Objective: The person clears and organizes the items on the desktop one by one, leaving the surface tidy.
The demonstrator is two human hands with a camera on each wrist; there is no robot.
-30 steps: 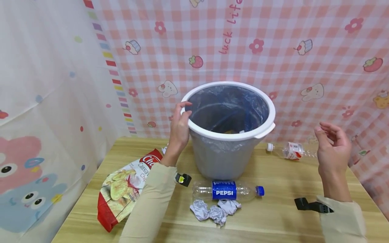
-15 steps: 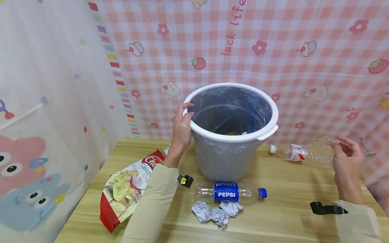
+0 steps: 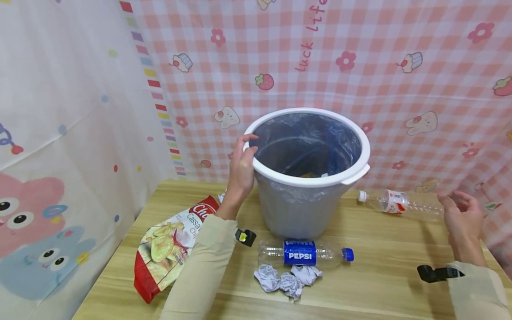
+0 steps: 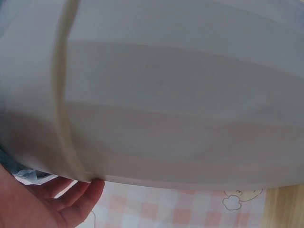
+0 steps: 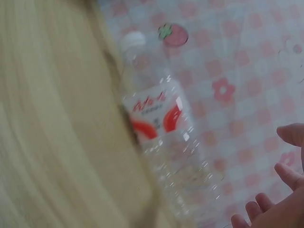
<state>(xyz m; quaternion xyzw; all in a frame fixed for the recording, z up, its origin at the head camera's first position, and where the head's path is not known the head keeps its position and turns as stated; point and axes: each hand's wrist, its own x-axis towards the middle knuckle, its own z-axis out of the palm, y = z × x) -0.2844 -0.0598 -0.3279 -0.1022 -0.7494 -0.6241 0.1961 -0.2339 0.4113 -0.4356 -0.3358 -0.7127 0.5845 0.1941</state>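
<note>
The left hand [image 3: 241,171] grips the left side of the white rim of the grey bin [image 3: 296,209], its fingers bent over the edge. The bin stands upright at the far middle of the wooden table [image 3: 380,284], lined with a clear bag [image 3: 346,149]. The right hand [image 3: 464,218] holds nothing: its fingers are loosely bent and spread apart, beside the base end of the clear bottle [image 3: 396,203]. That bottle lies on its side at the far right, white cap toward the bin, just in front of the checked cloth [image 3: 300,53]; the right wrist view shows a gap between it and the fingers.

The likeliest trouble is at this bottle. It is round and looks light and empty, so a fingertip catching its base off-centre could roll it against the cloth or toward the table's right edge. Squeezed hard, its thin wall could buckle and slip out of the fingers. The left hand has its own risk: a sideways pull on the rim could tip the bin or drag it into the Pepsi bottle [image 3: 300,253] lying close in front. That bottle could then push the crumpled papers [image 3: 267,278] nearer. The left forearm passes over the chip bag [image 3: 168,249], and a lowered sleeve could sweep it along.
</note>
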